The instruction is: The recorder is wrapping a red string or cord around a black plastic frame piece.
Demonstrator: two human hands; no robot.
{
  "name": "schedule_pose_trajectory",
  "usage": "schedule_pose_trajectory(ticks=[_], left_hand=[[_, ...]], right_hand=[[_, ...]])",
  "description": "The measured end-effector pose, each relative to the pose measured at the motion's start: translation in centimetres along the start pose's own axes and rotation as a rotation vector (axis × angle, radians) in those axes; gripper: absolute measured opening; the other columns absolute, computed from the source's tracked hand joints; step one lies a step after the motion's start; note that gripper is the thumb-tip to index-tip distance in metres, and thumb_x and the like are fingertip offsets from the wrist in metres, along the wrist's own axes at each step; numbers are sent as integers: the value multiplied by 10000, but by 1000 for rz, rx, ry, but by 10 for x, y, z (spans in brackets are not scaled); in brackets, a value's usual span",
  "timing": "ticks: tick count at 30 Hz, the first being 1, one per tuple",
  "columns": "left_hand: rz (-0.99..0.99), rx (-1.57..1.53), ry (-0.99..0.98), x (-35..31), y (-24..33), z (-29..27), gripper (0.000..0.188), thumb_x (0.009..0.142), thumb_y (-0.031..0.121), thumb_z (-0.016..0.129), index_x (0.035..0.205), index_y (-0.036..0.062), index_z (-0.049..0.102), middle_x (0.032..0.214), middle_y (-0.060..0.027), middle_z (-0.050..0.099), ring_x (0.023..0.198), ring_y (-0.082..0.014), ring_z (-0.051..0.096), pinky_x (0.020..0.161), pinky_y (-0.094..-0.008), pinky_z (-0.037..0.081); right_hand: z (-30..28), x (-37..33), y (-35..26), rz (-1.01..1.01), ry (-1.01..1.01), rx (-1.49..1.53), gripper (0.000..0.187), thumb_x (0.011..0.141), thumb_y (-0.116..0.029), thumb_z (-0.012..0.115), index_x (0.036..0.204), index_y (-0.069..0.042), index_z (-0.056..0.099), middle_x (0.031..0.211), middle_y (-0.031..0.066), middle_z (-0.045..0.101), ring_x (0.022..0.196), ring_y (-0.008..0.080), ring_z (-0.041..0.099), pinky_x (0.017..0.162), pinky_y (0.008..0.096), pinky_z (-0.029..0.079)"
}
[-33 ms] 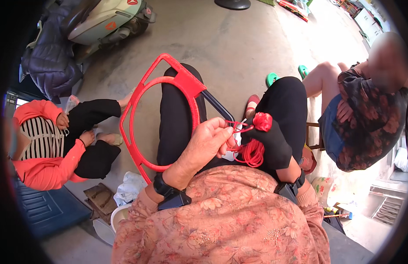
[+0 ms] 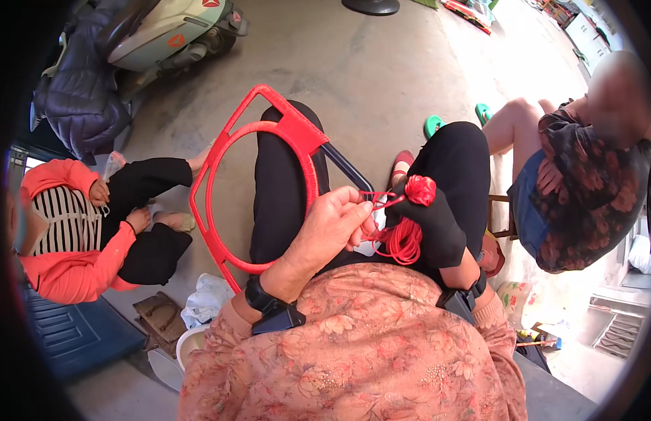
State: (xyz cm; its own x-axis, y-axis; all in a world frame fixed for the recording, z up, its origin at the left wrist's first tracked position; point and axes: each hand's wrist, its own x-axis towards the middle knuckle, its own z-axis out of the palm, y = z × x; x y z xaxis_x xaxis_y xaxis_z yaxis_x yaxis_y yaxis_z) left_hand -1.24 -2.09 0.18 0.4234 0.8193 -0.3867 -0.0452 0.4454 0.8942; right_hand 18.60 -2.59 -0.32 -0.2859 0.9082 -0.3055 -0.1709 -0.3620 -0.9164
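A frame wrapped in red cord point(image 2: 207, 228), an angular outline with a round ring inside, leans across my left thigh. From its upper right corner runs a bare black bar point(image 2: 346, 165) down toward my hands. Thumb and forefinger of my left hand point(image 2: 334, 226) pinch together at the bar, with thin red strands beside the fingertips. My right hand point(image 2: 438, 228), in a black glove, is closed on a bundle of red cord point(image 2: 419, 190). Loose loops of that cord point(image 2: 403, 242) hang under the right hand. The gloved fingertips are partly hidden.
At the left sits a person in a coral jacket point(image 2: 73, 274); another person in a dark flowered top point(image 2: 592, 189) sits at the right. A scooter point(image 2: 164, 42) stands at the far left. A white bucket point(image 2: 191, 344) is beside my left elbow. Green slippers point(image 2: 433, 126) lie ahead.
My right hand and its cord bundle have shifted very slightly. The left hand and the frame stay where they were.
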Motion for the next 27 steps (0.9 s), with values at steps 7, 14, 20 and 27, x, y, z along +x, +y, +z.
schedule_pose_trajectory(ticks=[7,14,20,27], left_hand=[[-11,18,1,0,0,1,167,963,185,540,964,19,538,750,-50,627,491,-43,503,429,-177,393],[41,-44,-9,-3,2,1,199,969,184,523,1044,4,488,760,-53,614,536,-50,516,466,-178,394],[34,-39,-12,-3,4,1,195,973,187,506,1039,5,488,762,-59,617,538,-58,515,469,-182,392],[29,-51,18,-3,5,0,221,986,220,474,1014,6,518,743,-65,621,517,-61,512,460,-186,400]], right_hand=[[6,-3,-8,-31,-77,-77,166,751,-3,693,889,36,610,791,77,630,722,150,626,674,275,510],[-5,-30,5,38,52,-159,188,783,4,687,957,26,621,833,49,632,728,99,597,663,254,498],[-21,-61,0,50,156,-172,174,779,14,685,944,21,628,818,51,636,722,104,601,660,254,496],[-52,-98,2,75,318,-150,187,713,7,669,881,14,586,660,54,597,572,130,569,548,261,445]])
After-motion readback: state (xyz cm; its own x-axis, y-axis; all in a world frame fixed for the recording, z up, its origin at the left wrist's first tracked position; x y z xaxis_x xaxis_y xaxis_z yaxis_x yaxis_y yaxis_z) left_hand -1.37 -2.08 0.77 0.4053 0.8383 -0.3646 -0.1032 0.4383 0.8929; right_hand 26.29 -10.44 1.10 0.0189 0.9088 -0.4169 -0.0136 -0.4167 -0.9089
